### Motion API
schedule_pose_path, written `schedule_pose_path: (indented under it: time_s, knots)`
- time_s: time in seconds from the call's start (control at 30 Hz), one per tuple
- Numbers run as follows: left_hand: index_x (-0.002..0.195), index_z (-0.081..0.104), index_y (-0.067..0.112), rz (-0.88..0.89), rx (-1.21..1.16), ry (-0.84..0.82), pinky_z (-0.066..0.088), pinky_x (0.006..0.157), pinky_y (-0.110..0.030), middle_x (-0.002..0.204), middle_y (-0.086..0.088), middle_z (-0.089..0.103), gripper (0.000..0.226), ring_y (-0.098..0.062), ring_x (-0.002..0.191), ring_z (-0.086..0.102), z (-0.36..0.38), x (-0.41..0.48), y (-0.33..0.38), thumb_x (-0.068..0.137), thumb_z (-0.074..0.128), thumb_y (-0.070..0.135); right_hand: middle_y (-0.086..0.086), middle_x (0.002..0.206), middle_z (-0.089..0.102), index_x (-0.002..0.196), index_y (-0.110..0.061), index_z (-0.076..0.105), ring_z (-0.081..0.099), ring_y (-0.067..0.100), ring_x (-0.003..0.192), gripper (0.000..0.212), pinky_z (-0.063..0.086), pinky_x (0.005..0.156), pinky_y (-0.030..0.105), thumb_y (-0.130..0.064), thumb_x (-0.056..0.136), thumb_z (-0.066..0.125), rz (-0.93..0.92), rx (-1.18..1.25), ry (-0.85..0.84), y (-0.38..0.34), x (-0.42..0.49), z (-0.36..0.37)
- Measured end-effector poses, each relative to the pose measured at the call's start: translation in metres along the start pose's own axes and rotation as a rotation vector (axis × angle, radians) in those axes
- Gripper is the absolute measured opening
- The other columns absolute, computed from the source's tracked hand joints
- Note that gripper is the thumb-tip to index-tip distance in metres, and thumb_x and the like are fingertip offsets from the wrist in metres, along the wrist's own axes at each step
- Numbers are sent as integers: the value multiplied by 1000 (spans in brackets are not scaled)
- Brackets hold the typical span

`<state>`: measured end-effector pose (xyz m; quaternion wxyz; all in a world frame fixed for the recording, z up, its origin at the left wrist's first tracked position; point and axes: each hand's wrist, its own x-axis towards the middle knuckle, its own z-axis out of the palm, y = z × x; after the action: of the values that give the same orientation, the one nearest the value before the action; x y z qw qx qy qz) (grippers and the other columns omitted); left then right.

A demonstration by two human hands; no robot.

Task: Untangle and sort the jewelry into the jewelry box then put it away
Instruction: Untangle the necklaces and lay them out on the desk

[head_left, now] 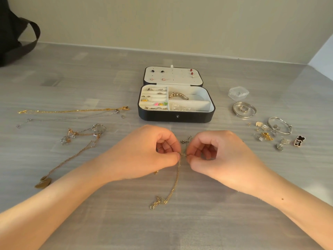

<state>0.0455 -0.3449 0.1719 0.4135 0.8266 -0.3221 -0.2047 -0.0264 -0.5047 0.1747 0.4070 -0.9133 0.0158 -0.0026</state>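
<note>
Head view. The counter (198, 222) runs back to a wall (180, 24) along its far edge; its near edge is out of frame.

The jewelry box (175, 116) sits open at centre, toward the far edge, with its lid laid back. Rings and a beaded bracelet are in its compartments.

A strip of bare counter separates the box front from the hands. The left hand (144, 152) and right hand (216, 154) are both curled. Each pinches the upper end of a gold chain (175, 181), whose length trails toward the near side between the forearms.

Left side: a gold necklace (72, 110) and a silver necklace (72, 117) are laid out straight, with a tangle of chains (81, 136) nearer.

Right side: a clear plastic case (238, 92), bangles (244, 109), a silver bracelet (280, 127) and loose earrings (266, 136), well apart from the right hand.

A black bag (10, 33) occupies the far left corner.
</note>
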Motion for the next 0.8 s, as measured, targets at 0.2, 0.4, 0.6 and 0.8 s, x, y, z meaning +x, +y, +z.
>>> schedule_pose_path:
  time_s: [0.2, 0.4, 0.6, 0.8]
  knots:
    - [71, 64, 24, -8, -17, -3, 39, 54, -9, 58, 18, 60, 6, 3, 53, 49, -1, 1, -1, 74, 67, 19, -26, 60, 55, 64, -28, 61, 47, 1, 57, 13, 39, 55, 11, -20, 73, 65, -6, -116, -32, 0, -1, -5]
    - [73, 65, 24, -2, -66, -37, 41, 55, -15, 61, 16, 61, 6, 0, 54, 50, -1, 1, 0, 75, 65, 19, -16, 72, 61, 81, -34, 67, 49, 8, 75, 8, 40, 67, 18, -29, 74, 68, -133, -119, 0, 1, -2, -3]
    - [73, 66, 24, -12, -110, -45, 43, 54, -17, 63, 13, 63, 8, -2, 56, 52, -2, 0, 0, 76, 67, 16, -21, 70, 60, 69, -33, 67, 51, 4, 76, 10, 40, 67, 15, -23, 73, 69, -172, -151, 66, 1, -1, 2]
    - [70, 64, 25, -16, -61, -46, 40, 53, -11, 58, 16, 60, 12, 2, 52, 50, -2, 0, 0, 76, 67, 15, -21, 83, 59, 64, -29, 61, 50, 9, 74, 8, 40, 65, 18, -24, 69, 64, -167, -138, 83, 3, -1, 0]
